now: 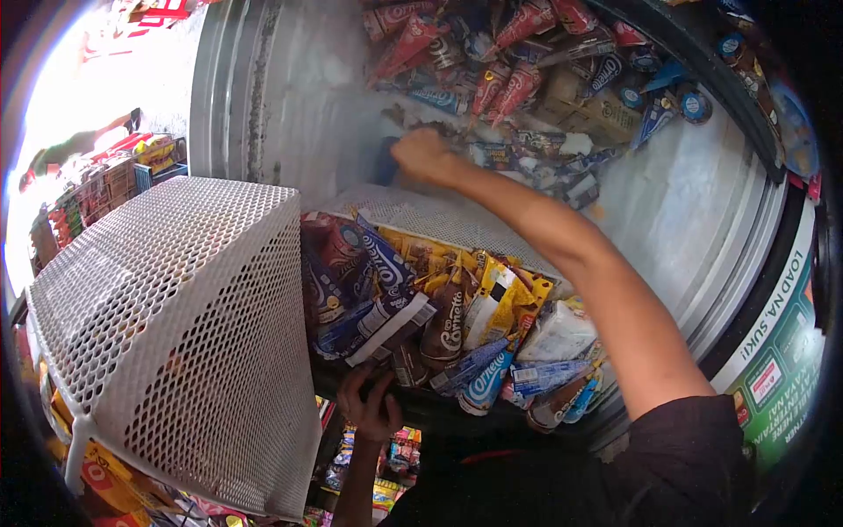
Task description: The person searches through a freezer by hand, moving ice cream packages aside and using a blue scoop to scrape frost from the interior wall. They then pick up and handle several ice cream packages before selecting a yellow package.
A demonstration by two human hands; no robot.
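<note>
Reaching into a frosty chest freezer (307, 97), my right hand (424, 156) is closed beside a dark blue item (385, 162), which mist partly blurs. Whether the fingers grip it is hard to make out. My left hand (369, 404) has its fingers apart at the freezer's near edge, just below a white mesh basket (439, 220) full of wrapped ice creams. In that basket are a brown Cornetto cone (450, 323), a light blue Cornetto cone (486, 383) and yellow packs (496, 303). Red cones (516, 90) and other packs lie deeper in the freezer.
A second white mesh basket (202, 351) stands at the left, outside the freezer opening. A cardboard box (597, 110) lies among the packs at the back. Snack packs (97, 189) are at the far left, and a green sign (786, 378) is at the right.
</note>
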